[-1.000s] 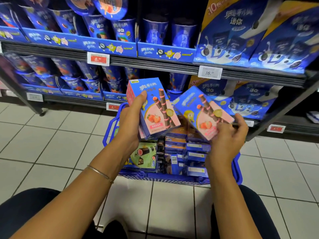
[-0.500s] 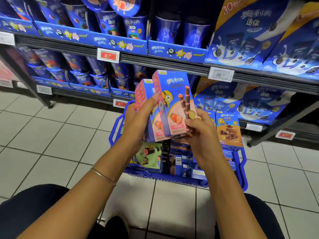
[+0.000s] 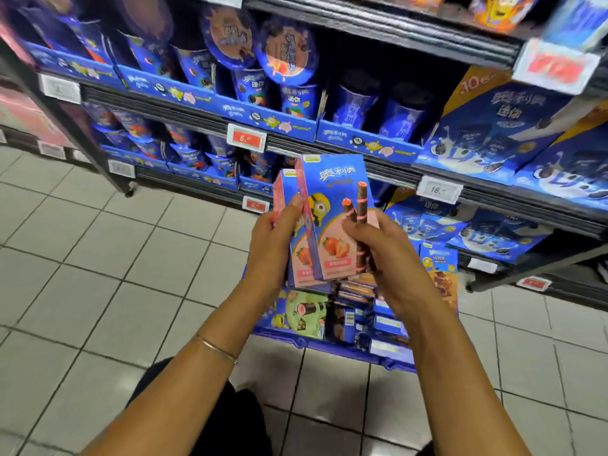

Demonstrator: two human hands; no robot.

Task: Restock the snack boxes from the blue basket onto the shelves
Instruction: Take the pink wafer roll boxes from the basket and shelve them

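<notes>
Two blue-and-pink strawberry snack boxes stand upright, pressed side by side, above the blue basket [image 3: 296,340]. My left hand [image 3: 273,241] grips the rear box [image 3: 285,189] from the left, thumb on its front edge. My right hand [image 3: 381,255] holds the front box [image 3: 332,205] from the right, fingers curled over its face. The basket sits on the tiled floor below my hands, holding several more boxes, among them a green one [image 3: 306,312] and a brown one [image 3: 442,274] standing at its right side.
Dark shelves run across the back: blue cookie cups [image 3: 292,97] on the middle and lower left shelves, large blue bags [image 3: 506,126] at right. Price tags [image 3: 246,138] hang on the shelf edges. White floor tiles [image 3: 98,274] spread to the left. My knees show at the bottom.
Both hands brought the two boxes together from a spread, tilted pose into an upright side-by-side pair. The view tilted up, showing higher shelves.
</notes>
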